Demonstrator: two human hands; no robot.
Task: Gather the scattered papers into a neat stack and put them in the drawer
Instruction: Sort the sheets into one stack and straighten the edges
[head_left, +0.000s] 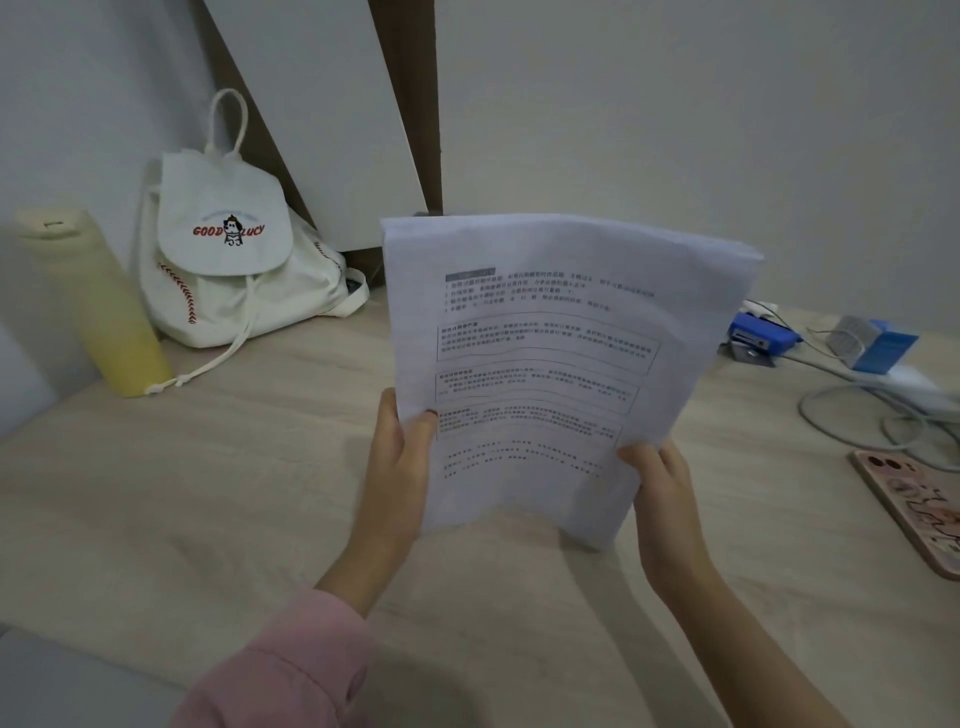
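Both of my hands are holding a gathered stack of white printed paper sheets (561, 364) upright above the pale wood-grain counter (208, 493), with the printed side facing me. My left hand (397, 467) is pinching the stack's lower left edge, thumb lying across the front of the top sheet and the other fingers hidden behind it, so that grip is clamped on the paper. My right hand (662, 499) is gripping the lower right corner in the same way, thumb on the front, fingers wrapped behind. The sheets are bowing slightly, their bottom edge hanging close over the counter, though I cannot tell whether it is touching. A pink fabric sleeve (280, 670) is covering my left forearm, while my right forearm is showing bare. At the far left a tall cream-and-yellow cylindrical bottle (93, 301) is standing just beside a white canvas drawstring backpack with red stitching and a "GOOD LUCY" print (234, 260), which is leaning against the wall. To the right of the stack a blue stapler (758, 338) is sitting near a small blue-and-grey box (872, 345) and grey cables (852, 415), and a phone in a pink illustrated case (914, 509) is lying flat at the counter's right edge.
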